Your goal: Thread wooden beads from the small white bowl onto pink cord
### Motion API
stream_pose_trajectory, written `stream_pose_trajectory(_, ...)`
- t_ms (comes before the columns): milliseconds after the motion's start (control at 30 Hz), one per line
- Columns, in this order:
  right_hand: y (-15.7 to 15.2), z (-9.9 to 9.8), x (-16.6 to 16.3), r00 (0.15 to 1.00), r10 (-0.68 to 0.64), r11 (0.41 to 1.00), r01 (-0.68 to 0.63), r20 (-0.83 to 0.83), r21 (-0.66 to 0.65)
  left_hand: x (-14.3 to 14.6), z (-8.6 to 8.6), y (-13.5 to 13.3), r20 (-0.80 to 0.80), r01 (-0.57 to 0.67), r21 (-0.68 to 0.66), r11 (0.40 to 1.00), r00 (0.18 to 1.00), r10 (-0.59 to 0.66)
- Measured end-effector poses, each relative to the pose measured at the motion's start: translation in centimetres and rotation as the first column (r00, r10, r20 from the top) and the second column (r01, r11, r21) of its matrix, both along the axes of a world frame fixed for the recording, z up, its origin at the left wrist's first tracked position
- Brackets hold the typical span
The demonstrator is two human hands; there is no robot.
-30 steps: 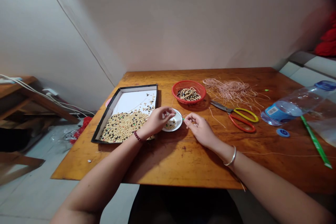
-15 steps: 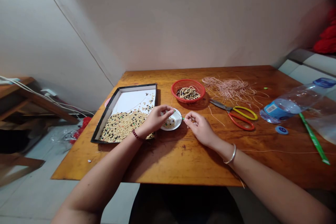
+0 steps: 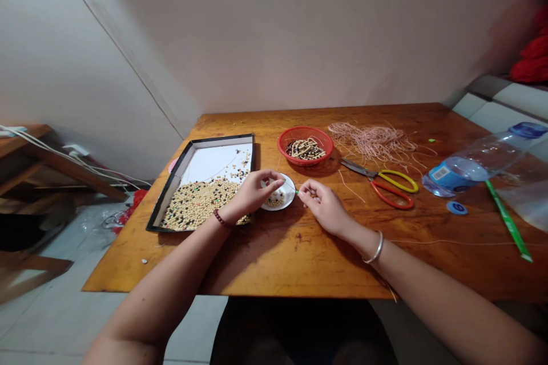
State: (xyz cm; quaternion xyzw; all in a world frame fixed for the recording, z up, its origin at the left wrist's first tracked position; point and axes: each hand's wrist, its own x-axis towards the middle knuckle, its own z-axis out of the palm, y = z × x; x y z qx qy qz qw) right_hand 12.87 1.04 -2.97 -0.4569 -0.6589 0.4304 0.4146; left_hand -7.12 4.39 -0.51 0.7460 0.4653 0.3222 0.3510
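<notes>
My left hand [image 3: 253, 193] hovers over a small white dish [image 3: 286, 198] of beads, its thumb and forefinger pinched on something too small to name. My right hand [image 3: 323, 205] rests on the wooden table [image 3: 299, 251] just right of the dish. Its fingers pinch a thin cord with a small green bead [image 3: 297, 192] near its tip. The two pinches sit a few centimetres apart. A black-edged tray [image 3: 184, 166] holding several loose beige and dark beads lies under and left of my left wrist.
A red basket [image 3: 305, 136] of strung beads stands behind the dish. Beyond it lies a pile of pink cord [image 3: 377, 141], with yellow-and-orange scissors [image 3: 387, 185] nearby. At the right lie a plastic bottle [image 3: 475, 162], its blue cap [image 3: 456, 207] and a green stick [image 3: 507, 219].
Both hands stay close together over the dish with only slight finger shifts. The view has drifted a little, so everything sits slightly higher in the picture.
</notes>
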Motion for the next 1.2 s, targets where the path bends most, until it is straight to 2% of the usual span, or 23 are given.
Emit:
stream_pose_trajectory(133,0.0,0.0,0.0,1.0,0.007,1.0,-0.007,-0.014,-0.005,-0.2,0.3,-0.1,-0.064,0.02,0.048,0.999,0.998,-0.017)
stream_pose_trajectory(200,0.0,0.2,-0.1,0.999,0.008,1.0,-0.008,-0.041,-0.008,-0.6,0.7,-0.3,-0.193,-0.028,0.151,0.988,0.98,0.058)
stream_pose_trajectory(233,0.0,0.2,-0.1,0.999,0.006,1.0,-0.006,-0.054,-0.008,-0.9,1.0,-0.5,-0.292,-0.048,0.223,0.974,0.95,0.114)
stream_pose_trajectory(300,0.1,0.3,-0.1,0.998,-0.003,1.0,0.002,-0.065,-0.003,-1.6,1.7,-0.8,-0.509,-0.023,0.359,0.933,0.833,0.216)
stream_pose_trajectory(367,0.1,0.3,-0.1,0.998,-0.012,1.0,0.013,-0.063,0.009,-2.3,2.5,-1.1,-0.651,0.069,0.382,0.922,0.728,0.215)
stream_pose_trajectory(433,0.0,0.3,0.0,0.998,-0.017,1.0,0.018,-0.055,0.019,-2.6,3.2,-1.4,-0.721,0.158,0.331,0.93,0.678,0.142)
stream_pose_trajectory(533,-0.1,0.3,0.0,0.999,-0.01,1.0,0.011,-0.049,0.013,-2.3,3.7,-1.5,-0.761,0.234,0.271,0.934,0.647,0.058)
stream_pose_trajectory(633,-0.2,0.3,-0.1,0.999,-0.002,1.0,0.002,-0.042,0.003,-1.8,3.4,-1.5,-0.783,0.273,0.25,0.929,0.621,0.028)
stream_pose_trajectory(833,0.0,0.2,-0.2,1.0,-0.014,1.0,0.014,-0.026,0.012,-1.6,2.5,-1.5,-0.795,0.285,0.255,0.924,0.606,0.032)
stream_pose_trajectory(1200,-0.2,0.0,-0.1,1.0,-0.015,1.0,0.015,0.001,0.012,-1.4,2.6,-1.8,-0.82,0.259,0.223,0.94,0.571,0.037)
